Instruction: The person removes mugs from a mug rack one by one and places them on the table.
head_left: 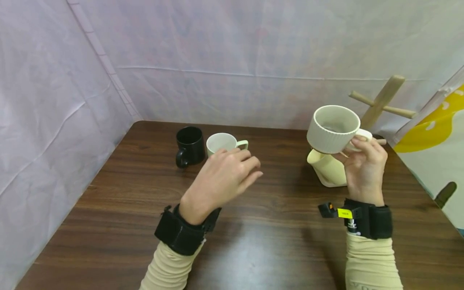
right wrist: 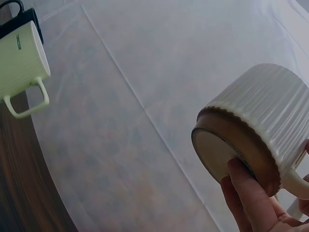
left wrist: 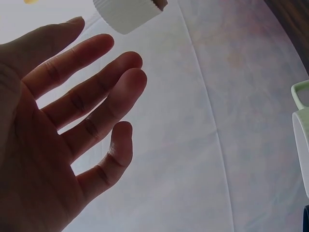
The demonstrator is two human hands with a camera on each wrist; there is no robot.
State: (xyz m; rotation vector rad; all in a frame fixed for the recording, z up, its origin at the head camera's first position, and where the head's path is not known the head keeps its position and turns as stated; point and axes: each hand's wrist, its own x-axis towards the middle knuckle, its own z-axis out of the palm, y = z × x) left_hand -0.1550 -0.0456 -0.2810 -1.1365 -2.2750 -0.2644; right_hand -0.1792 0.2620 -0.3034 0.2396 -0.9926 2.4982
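My right hand (head_left: 366, 173) grips a white ribbed mug (head_left: 335, 131) by its handle, raised above the table. In the right wrist view, fingertips (right wrist: 244, 176) press on the brown base of that ribbed mug (right wrist: 270, 111). My left hand (head_left: 224, 177) is held in the air over the table with loosely bent fingers and nothing in it; the left wrist view shows its palm (left wrist: 43, 145) bare. Just beyond it stands a pale green mug (right wrist: 21, 63), white inside, partly covered by the hand in the head view. A black mug (head_left: 190, 145) stands left of the green one.
A wooden mug rack (head_left: 380, 100) with crossed pegs stands at the back right of the brown table (head_left: 145, 209). Near its foot, a cream-yellow mug (head_left: 328, 167) lies tilted, partly behind the right hand. White cloth (head_left: 217, 48) hangs behind the table.
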